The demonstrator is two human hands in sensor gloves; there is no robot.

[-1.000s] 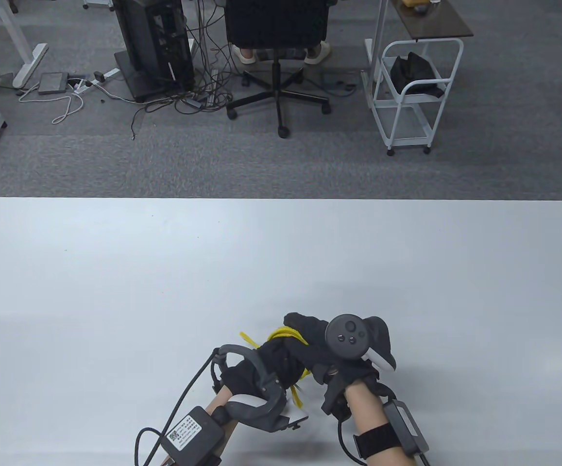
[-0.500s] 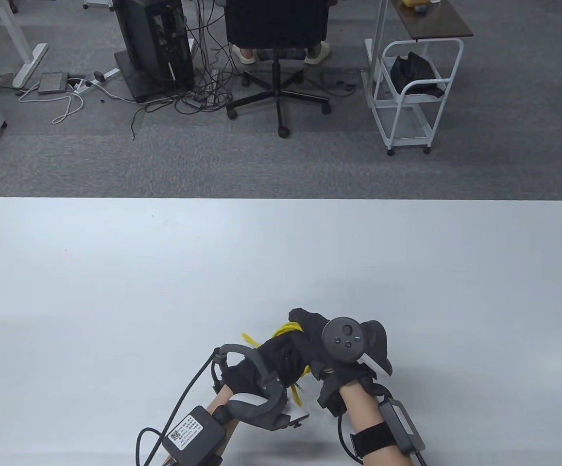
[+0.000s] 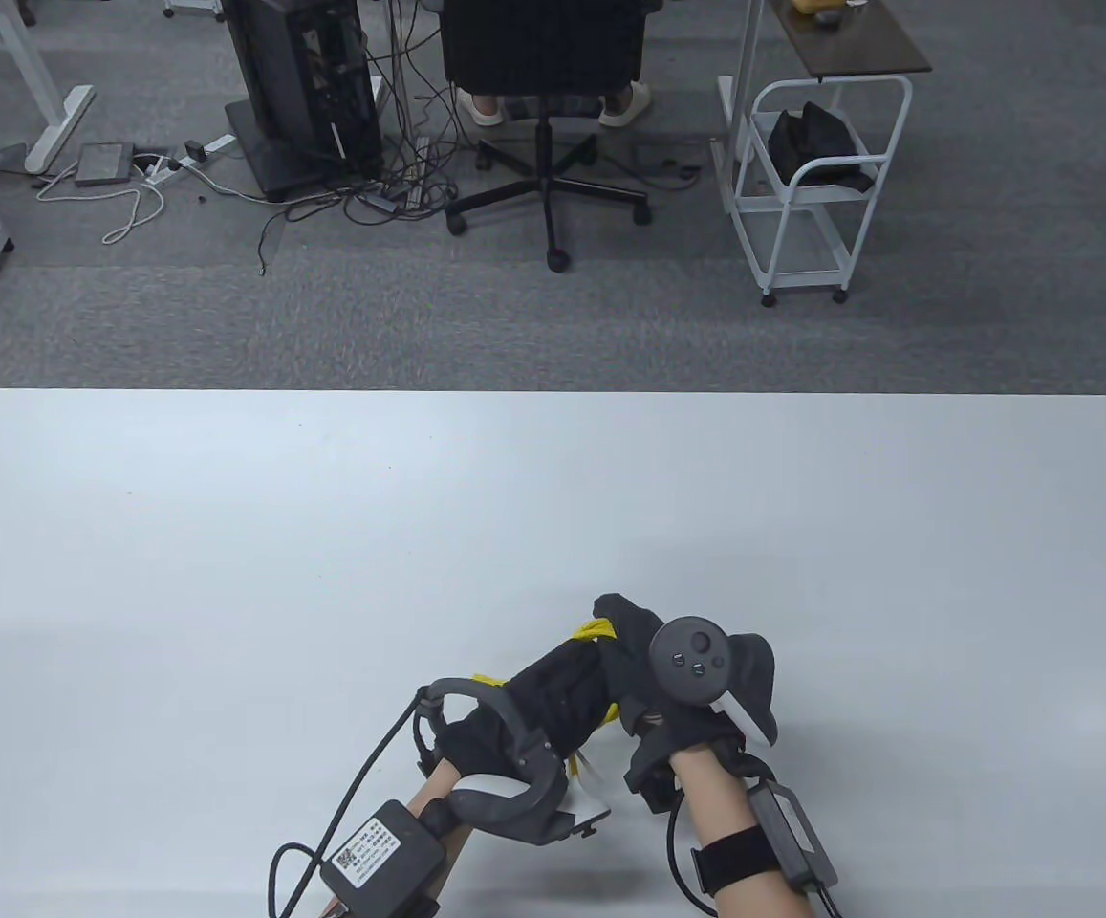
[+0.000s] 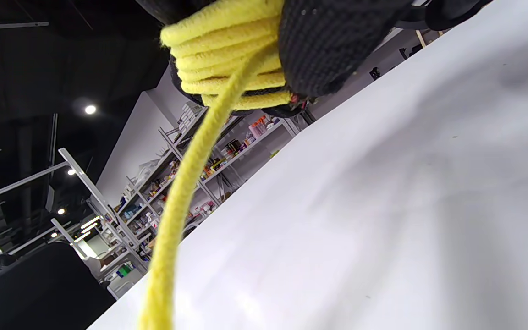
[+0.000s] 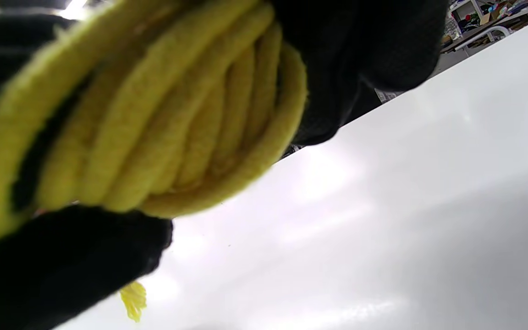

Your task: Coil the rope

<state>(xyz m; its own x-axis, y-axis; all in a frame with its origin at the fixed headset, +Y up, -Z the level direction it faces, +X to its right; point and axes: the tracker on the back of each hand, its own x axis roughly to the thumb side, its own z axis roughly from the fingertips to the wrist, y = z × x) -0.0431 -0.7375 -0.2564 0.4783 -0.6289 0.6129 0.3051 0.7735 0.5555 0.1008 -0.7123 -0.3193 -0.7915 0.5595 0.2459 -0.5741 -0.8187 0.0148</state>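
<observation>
The yellow rope (image 3: pixel 595 628) is wound in several turns around my left hand (image 3: pixel 553 693), near the table's front edge. Only small bits show between the gloves in the table view. My right hand (image 3: pixel 653 684) lies over the left hand's fingers and grips the coil. In the left wrist view the coil (image 4: pixel 227 59) sits at the top and a free strand (image 4: pixel 172 220) hangs down from it. In the right wrist view the coil (image 5: pixel 163 123) fills the upper left, with black gloved fingers (image 5: pixel 62 261) around it and a frayed end (image 5: pixel 133 300) below.
The white table (image 3: pixel 553 516) stretches wide behind and beside the hands. Beyond its far edge stand an office chair (image 3: pixel 545 105), a computer tower (image 3: pixel 309 86) with cables, and a white cart (image 3: pixel 815 182) on the carpet.
My right hand has shifted a little right and away over the left hand. The yellow loops and the loose end at the left show less now, covered by the gloves.
</observation>
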